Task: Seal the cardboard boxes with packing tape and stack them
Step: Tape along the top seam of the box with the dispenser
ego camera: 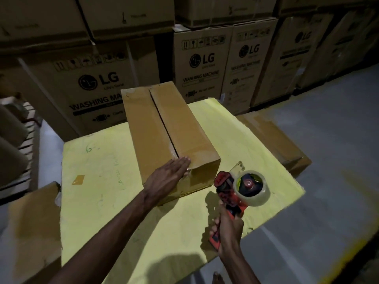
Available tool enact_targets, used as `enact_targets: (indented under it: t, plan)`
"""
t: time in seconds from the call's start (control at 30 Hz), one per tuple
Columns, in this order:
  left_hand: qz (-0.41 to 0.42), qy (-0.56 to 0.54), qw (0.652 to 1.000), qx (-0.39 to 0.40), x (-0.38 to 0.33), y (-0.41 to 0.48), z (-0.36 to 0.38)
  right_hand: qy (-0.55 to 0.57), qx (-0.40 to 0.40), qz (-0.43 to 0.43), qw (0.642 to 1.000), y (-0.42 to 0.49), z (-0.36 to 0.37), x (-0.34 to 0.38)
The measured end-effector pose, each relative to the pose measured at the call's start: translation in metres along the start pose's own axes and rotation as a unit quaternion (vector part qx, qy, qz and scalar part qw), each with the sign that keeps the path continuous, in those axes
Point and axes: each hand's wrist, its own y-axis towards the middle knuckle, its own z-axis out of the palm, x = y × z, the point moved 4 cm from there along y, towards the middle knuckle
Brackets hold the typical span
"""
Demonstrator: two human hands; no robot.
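far left, a torn cardboard sheet point(34, 218) leans against the table's left edge. table point(98, 206) has a yellow top with faint pen scribbles; a small brown tape patch point(78, 179) is stuck near its left edge. left hand point(168, 178) lies palm down on the near end of the box point(162, 128), fingers straight and together, tips reaching the centre seam. box sits lengthwise at mid-table, its far end at the table's far edge; flaps are down, a dark gap runs along the top, and glossy tape shows at the near end. right hand point(226, 228) is wrapped around the handle of a red-and-black tape gun point(225, 189), which is held clear of the box over the table's near right edge and carries a clear tape roll point(260, 194). a flat box point(274, 142) lies beyond the right edge. lg washing machine cartons point(203, 64) are stacked behind.
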Motion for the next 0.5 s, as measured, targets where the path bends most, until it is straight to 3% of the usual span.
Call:
enact_targets:
  t: [0.3, 0.5]
  plan:
    - [-0.017, 0.036, 0.999, 0.008, -0.009, -0.011, 0.015, -0.016, 0.094, -0.093, 0.991, 0.049, 0.011, 0.080]
    - [-0.205, 0.049, 0.977, 0.016, -0.014, -0.013, 0.004, -0.019, 0.155, -0.098, 0.983, 0.079, 0.022, 0.111]
